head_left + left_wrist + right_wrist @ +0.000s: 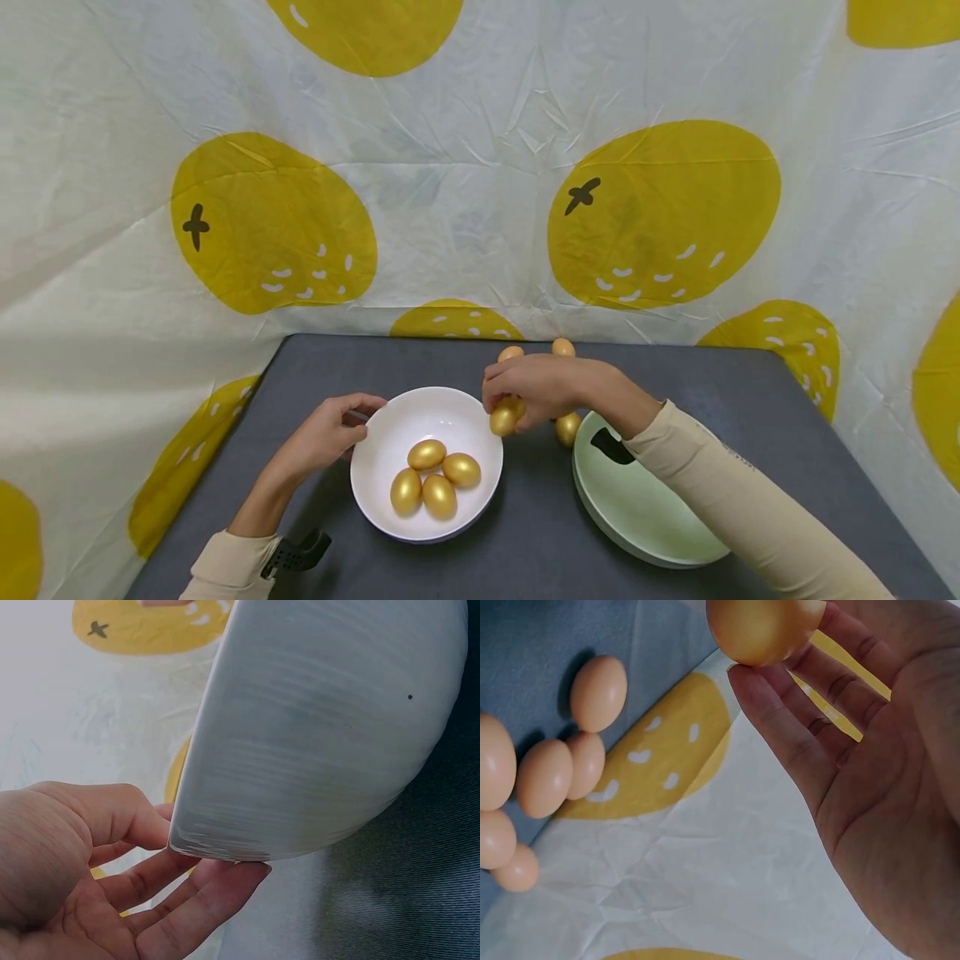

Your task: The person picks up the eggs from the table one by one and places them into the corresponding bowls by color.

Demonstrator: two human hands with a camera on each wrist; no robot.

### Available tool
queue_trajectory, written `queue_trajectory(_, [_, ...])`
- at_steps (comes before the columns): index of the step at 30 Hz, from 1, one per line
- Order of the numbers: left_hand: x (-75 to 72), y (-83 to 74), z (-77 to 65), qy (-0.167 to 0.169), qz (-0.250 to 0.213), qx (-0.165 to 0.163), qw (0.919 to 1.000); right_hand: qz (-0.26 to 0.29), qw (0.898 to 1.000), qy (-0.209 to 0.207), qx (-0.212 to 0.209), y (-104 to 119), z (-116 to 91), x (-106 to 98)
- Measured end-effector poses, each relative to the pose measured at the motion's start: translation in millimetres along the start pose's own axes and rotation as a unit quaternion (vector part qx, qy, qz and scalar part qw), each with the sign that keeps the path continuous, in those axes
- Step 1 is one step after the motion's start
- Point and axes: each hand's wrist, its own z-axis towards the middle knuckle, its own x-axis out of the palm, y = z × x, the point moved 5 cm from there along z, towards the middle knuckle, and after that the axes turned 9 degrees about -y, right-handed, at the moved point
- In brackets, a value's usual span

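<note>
My left hand (330,432) holds the left rim of a white bowl (375,475); in the left wrist view the thumb and fingertips (255,871) meet the bowl's edge and outer wall. Several shiny golden eggs (427,454) lie inside the bowl. Just past its right rim, my right hand (551,385) pinches another golden egg (506,416) between thumb and fingers, above the table. In the right wrist view this golden egg (761,630) sits at the fingertips. A further golden egg (567,428) lies behind the right wrist, beside a green bowl.
A pale green bowl (645,500) stands at the right, partly covered by the right forearm. Several brown eggs (598,691) lie towards the back of the dark table (360,358), some hidden behind the right hand. A fruit-printed cloth (465,208) hangs along the table's far edge.
</note>
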Motion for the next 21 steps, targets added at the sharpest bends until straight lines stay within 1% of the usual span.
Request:
queue_trajectory(7, [0.1,-1.1,-0.6,0.002,0.0,0.0,1.0,-0.016,1.0,-0.005,-0.011,14.3,4.6,0.6])
queue_trajectory(14, [0.3,-1.2,-0.3,0.005,-0.005,-0.001,1.0,-0.031,0.999,-0.003,-0.045,24.7,12.4,9.9])
queue_trajectory(21, [0.3,-0.7,-0.6,0.006,-0.009,-0.007,0.9999,-0.023,0.999,0.03,-0.021,28.5,20.3,22.8])
